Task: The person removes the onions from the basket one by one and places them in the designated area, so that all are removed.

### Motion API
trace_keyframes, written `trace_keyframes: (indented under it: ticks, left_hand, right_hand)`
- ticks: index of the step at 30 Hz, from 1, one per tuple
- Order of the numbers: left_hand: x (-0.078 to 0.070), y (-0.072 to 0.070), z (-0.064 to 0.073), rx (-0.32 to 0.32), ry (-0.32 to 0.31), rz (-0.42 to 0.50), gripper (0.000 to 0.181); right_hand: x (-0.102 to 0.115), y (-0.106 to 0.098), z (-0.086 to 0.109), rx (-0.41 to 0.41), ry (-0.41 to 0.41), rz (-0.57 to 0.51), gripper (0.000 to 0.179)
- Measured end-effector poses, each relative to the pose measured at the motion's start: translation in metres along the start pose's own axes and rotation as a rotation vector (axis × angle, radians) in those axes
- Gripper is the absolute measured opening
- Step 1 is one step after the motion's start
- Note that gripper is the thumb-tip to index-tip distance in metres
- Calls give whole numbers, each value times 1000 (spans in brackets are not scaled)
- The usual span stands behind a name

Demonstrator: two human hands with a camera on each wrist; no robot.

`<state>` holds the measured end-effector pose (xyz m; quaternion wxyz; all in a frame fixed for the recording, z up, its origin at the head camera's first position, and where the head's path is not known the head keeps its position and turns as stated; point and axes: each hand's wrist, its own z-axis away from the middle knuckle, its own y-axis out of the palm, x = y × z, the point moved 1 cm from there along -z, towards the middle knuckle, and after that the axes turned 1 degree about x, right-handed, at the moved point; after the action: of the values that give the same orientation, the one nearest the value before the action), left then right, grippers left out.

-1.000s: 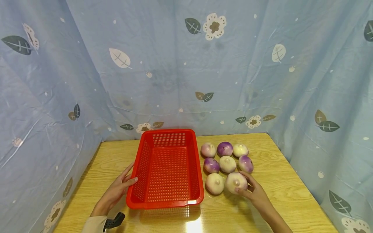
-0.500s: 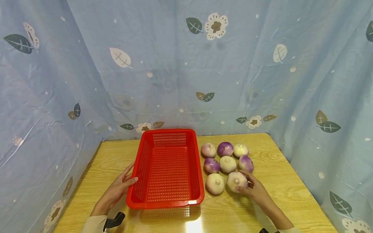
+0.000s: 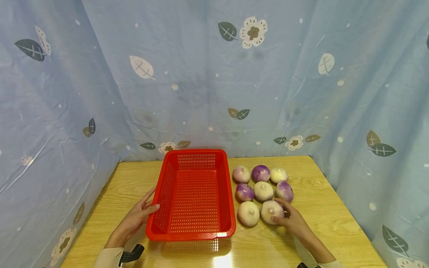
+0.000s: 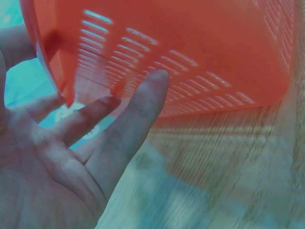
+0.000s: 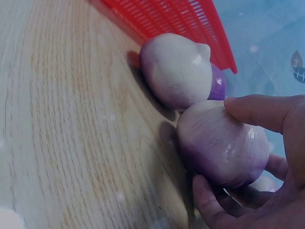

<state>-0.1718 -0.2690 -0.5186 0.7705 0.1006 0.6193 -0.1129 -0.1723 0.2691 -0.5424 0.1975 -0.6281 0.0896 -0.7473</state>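
Eight round white-and-purple onions and one red perforated plastic basket are seen on one wooden table.

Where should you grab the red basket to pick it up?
Probably by the long side rims of the red basket, one hand from each side. The rim forms a lip to hook fingers under, and the mesh walls slope outward. The left hand rests open against the left wall, so that side is free to reach.

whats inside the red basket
Nothing shows inside the red basket: only its bare slotted floor and walls. The near wall hides a thin strip of floor. All eight onions lie outside, on the table.
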Motion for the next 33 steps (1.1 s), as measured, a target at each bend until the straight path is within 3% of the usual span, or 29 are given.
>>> trace_keyframes:
  ticks: [22, 33]
  left_hand:
    - [0, 1, -5, 11, 9, 9, 79]
    - [2, 3, -3, -67, -11, -5, 72]
  right_hand:
    - [1, -13, 12, -73, -22, 38, 72]
    - [15, -21, 21, -155, -66, 49, 66]
